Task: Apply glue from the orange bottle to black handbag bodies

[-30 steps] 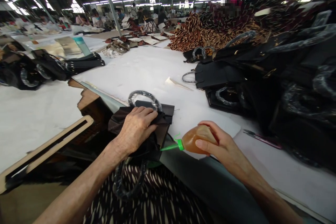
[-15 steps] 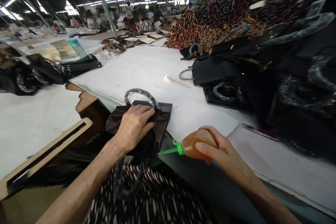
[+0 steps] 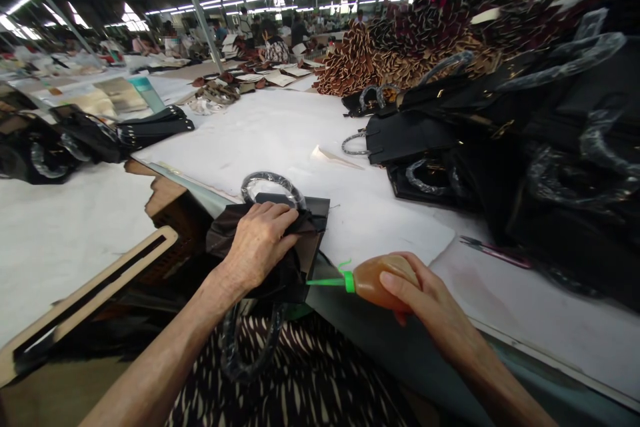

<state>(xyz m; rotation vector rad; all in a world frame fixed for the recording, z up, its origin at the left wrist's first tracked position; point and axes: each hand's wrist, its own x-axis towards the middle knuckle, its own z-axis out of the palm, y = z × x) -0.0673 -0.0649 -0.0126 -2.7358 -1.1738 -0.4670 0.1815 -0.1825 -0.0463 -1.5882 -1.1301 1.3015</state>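
A black bag (image 3: 311, 255) lies at the near edge of a white-covered table (image 3: 280, 123), partly above the person's patterned clothing (image 3: 320, 380). The left hand (image 3: 263, 240) is bent over its gathered dark cloth, grasping it, seemingly to steady the bag and leave its right edge bare. The right hand (image 3: 425, 287) is wrapped around a brown squeeze bottle (image 3: 383, 282), thumb on the near side, fingers behind. The bottle lies nearly level, apparently so that its long green nozzle (image 3: 327, 282) can reach that edge from the side. One plastic-wrapped handle (image 3: 275, 180) stands up beyond the left hand; another handle (image 3: 250, 370) hangs over the clothing. The left fingertips are buried in dark cloth, and whether the nozzle tip touches the bag or stops just short cannot be told. Nor can any liquid be seen leaving it. At right, a heap of black bags (image 3: 415, 137) runs out of view, its shapes merging in shadow.
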